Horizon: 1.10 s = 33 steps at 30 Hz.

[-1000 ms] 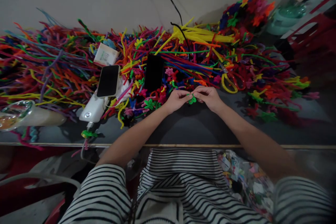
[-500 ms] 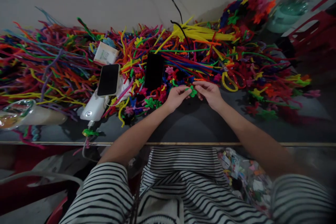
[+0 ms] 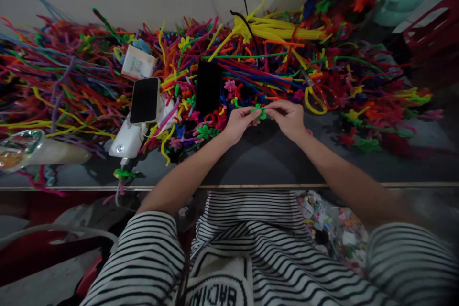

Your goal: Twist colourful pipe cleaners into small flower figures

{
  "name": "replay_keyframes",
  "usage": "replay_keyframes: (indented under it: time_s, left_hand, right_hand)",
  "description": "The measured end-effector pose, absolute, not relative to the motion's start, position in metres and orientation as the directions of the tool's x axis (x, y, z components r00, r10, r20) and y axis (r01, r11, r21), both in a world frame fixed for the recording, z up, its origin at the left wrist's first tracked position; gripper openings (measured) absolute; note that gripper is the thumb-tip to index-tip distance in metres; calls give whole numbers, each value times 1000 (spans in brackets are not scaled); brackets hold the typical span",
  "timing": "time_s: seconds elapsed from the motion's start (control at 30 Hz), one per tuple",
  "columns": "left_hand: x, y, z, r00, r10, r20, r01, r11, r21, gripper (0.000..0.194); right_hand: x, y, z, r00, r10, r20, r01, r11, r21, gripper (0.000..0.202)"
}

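Note:
A small green pipe-cleaner flower (image 3: 259, 112) is pinched between my two hands above the dark table (image 3: 265, 162). My left hand (image 3: 239, 124) grips its left side with thumb and fingers, and my right hand (image 3: 288, 117) holds its right side. Beyond my hands lies a dense heap of coloured pipe cleaners (image 3: 247, 74). Just to the left of my left hand, another green flower (image 3: 205, 131) rests among small twisted pieces. A pink flower (image 3: 230, 86) sits behind my left hand.
Scissors with yellow and red handles (image 3: 317, 101) lie right of my hands. To the left are a black phone (image 3: 208, 87), a second phone (image 3: 145, 100), a white power bank (image 3: 126, 141) with a cable, and a plastic cup (image 3: 53, 151) near the table edge.
The whole view has shifted, so the table and heap appear higher. The green flower has turned slightly between my fingers, and both hands still hold it.

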<state>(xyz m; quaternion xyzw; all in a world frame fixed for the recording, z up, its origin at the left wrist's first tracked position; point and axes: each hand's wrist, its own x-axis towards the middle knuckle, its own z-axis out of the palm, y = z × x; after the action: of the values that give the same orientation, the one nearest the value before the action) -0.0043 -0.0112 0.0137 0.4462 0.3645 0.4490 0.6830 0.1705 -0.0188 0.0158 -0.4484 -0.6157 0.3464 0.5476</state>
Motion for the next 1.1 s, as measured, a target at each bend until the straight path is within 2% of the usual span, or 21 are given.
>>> replay_keyframes:
  time_s: [0.3, 0.57, 0.7, 0.83, 0.97, 1.1]
  left_hand:
    - [-4, -10, 10, 312, 949, -38, -274, 128, 953, 37]
    - [-4, -11, 8, 299, 954, -32, -222, 102, 970, 39]
    - [-1, -10, 10, 228, 973, -39, -293, 107, 950, 40]
    - [1, -8, 10, 157, 983, -97, -410, 154, 899, 29]
    - [0, -10, 12, 212, 966, -150, -451, 233, 862, 24]
    - [2, -12, 15, 232, 956, -180, -485, 274, 830, 25]
  right_hand:
    - [171, -18, 16, -54, 866, 497, 251, 493, -833, 28]
    - [170, -18, 17, -86, 873, 480, 266, 484, -834, 33]
    - [170, -16, 13, 16, 893, 450, 224, 436, -872, 34]
    - [170, -16, 10, 53, 881, 471, 207, 452, -868, 35]
    - [168, -20, 13, -15, 838, 545, 273, 528, -804, 24]
    - [166, -22, 17, 9, 802, 597, 353, 556, -753, 16]
